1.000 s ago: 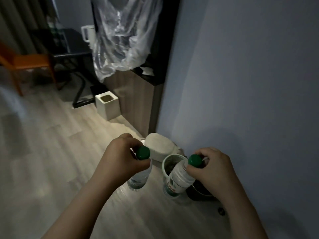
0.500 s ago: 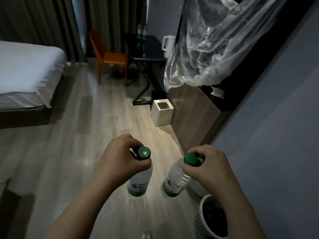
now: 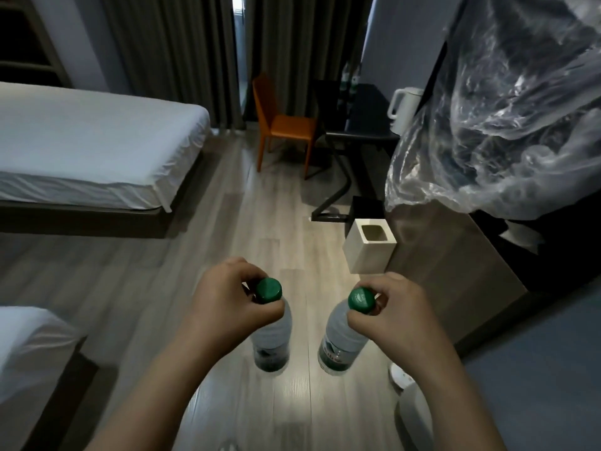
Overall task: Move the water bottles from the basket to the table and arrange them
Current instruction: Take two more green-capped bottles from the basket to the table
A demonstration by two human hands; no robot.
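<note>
My left hand [image 3: 227, 304] grips a clear water bottle [image 3: 271, 336] by its neck, just under the green cap. My right hand [image 3: 393, 315] holds a second clear bottle [image 3: 340, 341] with a green cap the same way. Both bottles hang upright over the wooden floor, side by side and apart. At the far right stands a dark table [image 3: 364, 122], with several bottles on its back edge and a white kettle [image 3: 405, 109]. The basket is out of view.
A white bed [image 3: 87, 148] fills the left, another bed corner [image 3: 29, 346] sits at the lower left. An orange chair [image 3: 286, 125] stands by the table. A white square bin [image 3: 369, 250] and a wooden cabinet [image 3: 455, 265] draped in clear plastic [image 3: 507, 125] line the right.
The view has swung up and left from the wall and basket toward the room. Both hands carry their bottles along, held the same way, and the basket has left the view.
</note>
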